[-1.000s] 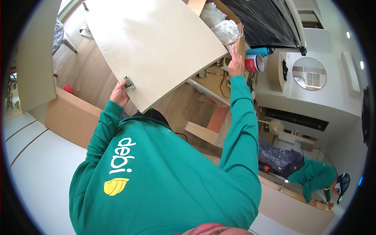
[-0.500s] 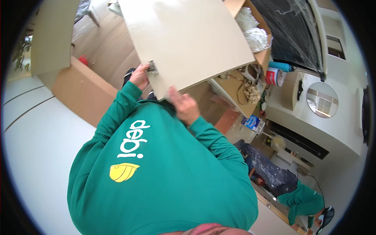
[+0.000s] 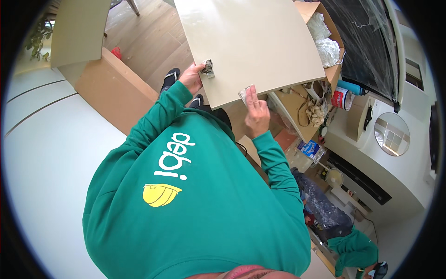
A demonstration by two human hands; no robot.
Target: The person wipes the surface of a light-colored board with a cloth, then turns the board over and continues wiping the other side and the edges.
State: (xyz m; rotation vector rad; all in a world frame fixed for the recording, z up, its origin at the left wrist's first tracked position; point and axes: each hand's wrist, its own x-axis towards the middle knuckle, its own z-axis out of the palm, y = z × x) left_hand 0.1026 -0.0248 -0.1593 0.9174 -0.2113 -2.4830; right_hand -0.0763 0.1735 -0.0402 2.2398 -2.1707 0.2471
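A large beige cabinet door [image 3: 260, 46] lies flat in front of me, its near corner close to my body. A metal hinge [image 3: 207, 68] sits by its left edge. My left hand [image 3: 191, 79] grips that edge beside the hinge, fingertips reaching the metal. At the near edge, my right hand [image 3: 257, 111] has its fingers pressed together on a small flat pale pad [image 3: 242, 95], which meets the door's edge. The fingers partly cover the pad, so I cannot make out its exact kind.
Right of the door stand a cardboard box [image 3: 338, 69] with crumpled wrapping, a cluttered board [image 3: 295, 114] and a paint tin [image 3: 342, 98]. At left is a long brown box-like piece [image 3: 114, 90]. A co-worker in green [image 3: 353, 246] bends low at the lower right.
My right hand, blurred near the door's corner before, is now farther right along the near edge, with the pale pad visible. My left hand stays by the hinge. The whole view has shifted.
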